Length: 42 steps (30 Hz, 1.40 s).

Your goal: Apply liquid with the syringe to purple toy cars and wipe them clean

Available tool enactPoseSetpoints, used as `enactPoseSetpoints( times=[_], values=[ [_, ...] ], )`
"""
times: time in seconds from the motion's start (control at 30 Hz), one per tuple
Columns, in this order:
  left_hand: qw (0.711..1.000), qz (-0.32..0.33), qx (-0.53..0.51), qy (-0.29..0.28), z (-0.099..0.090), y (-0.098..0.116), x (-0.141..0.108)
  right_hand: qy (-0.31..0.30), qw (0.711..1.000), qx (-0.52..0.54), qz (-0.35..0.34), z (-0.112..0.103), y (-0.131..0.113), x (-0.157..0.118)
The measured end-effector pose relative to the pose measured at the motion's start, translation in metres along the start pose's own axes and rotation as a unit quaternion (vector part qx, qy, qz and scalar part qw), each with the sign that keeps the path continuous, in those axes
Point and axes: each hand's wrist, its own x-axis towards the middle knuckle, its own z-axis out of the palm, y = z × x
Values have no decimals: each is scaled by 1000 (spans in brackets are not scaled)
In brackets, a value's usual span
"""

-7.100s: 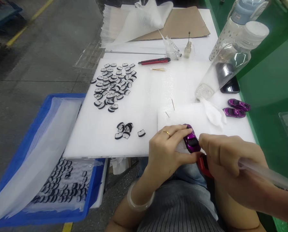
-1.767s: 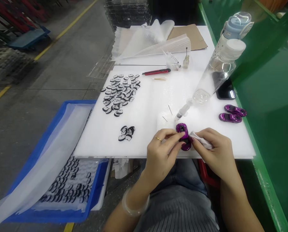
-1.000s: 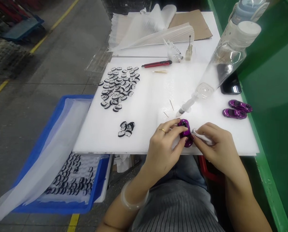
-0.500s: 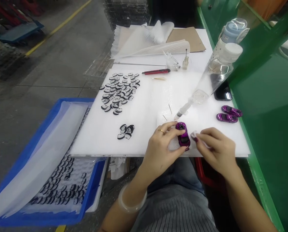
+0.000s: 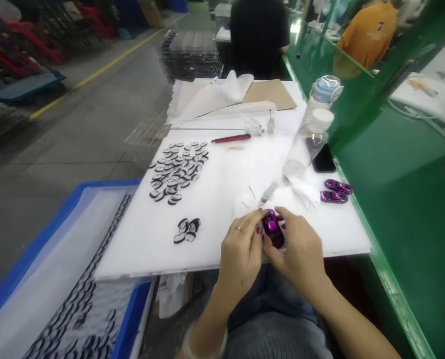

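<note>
Purple toy car [image 5: 273, 228] is lower center of the frame, right near the table's [image 5: 215, 209] front edge. Right hand [image 5: 300, 249] grips it thumb-to-fingers; left hand's [image 5: 240, 249] fingertips sit at its left side, can't tell if they're pinching. I'd keep it light and steady, fingertips off the shiny body. Underside's hidden, blue tray [image 5: 136, 316] gets cut off lower left.
</note>
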Motion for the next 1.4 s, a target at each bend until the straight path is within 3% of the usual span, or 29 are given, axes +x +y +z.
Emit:
enactPoseSetpoints(
  times=[0.1, 0.2, 0.23, 0.3, 0.33, 0.4, 0.5, 0.57, 0.7, 0.8, 0.93, 1.0, 1.03, 1.1, 1.13, 1.2, 1.27, 1.3, 1.4],
  values=[
    [1000, 2, 28, 4, 0, -1, -3, 35, 996, 22, 81, -11, 21, -3],
    [998, 33, 45, 8, 3, -2, -4, 106, 957, -29, 269, -44, 90, -9],
    [998, 44, 50, 13, 5, -3, -5, 104, 932, -65, 341, -55, 118, -13],
    [996, 57, 60, 24, 8, -4, -6, 30, 873, -140, 466, -73, 166, -22],
    [996, 59, 64, 28, 10, -4, -6, 4, 849, -170, 501, -77, 183, -25],
    [995, 64, 69, 32, 11, -5, -6, 4, 836, -203, 509, -75, 197, -24],
    [995, 69, 70, 28, 10, -6, -6, 56, 880, -175, 439, -49, 173, -5],
    [995, 69, 70, 24, 9, -6, -7, 34, 903, -156, 399, -26, 144, 13],
    [995, 71, 67, 8, 7, -7, -8, 33, 894, -188, 406, 2, 113, 33],
    [995, 69, 68, 5, 7, -7, -10, 64, 896, -164, 409, -1, 121, 27],
    [995, 64, 71, -21, 4, -7, -11, 119, 888, -56, 441, -24, 135, 8],
    [993, 66, 74, -57, 0, -8, -11, 159, 915, 17, 369, -32, 125, 0],
    [992, 66, 77, -75, -2, -9, -10, 154, 940, 58, 300, -34, 115, -3],
    [989, 65, 83, -107, -5, -10, -9, 64, 978, 143, 135, -34, 89, -5],
    [987, 64, 85, -118, -7, -11, -9, -10, 981, 182, 61, -33, 75, -4],
    [985, 65, 84, -135, -8, -12, -8, -145, 961, 232, -39, -31, 53, 1],
    [984, 66, 76, -144, -9, -13, -8, -218, 940, 250, -72, -32, 42, 11],
    [985, 67, 70, -144, -8, -13, -8, -219, 942, 249, -60, -32, 41, 18],
    [989, 63, 60, -123, -6, -10, -8, -108, 961, 250, 41, -29, 40, 42]
  ],
)
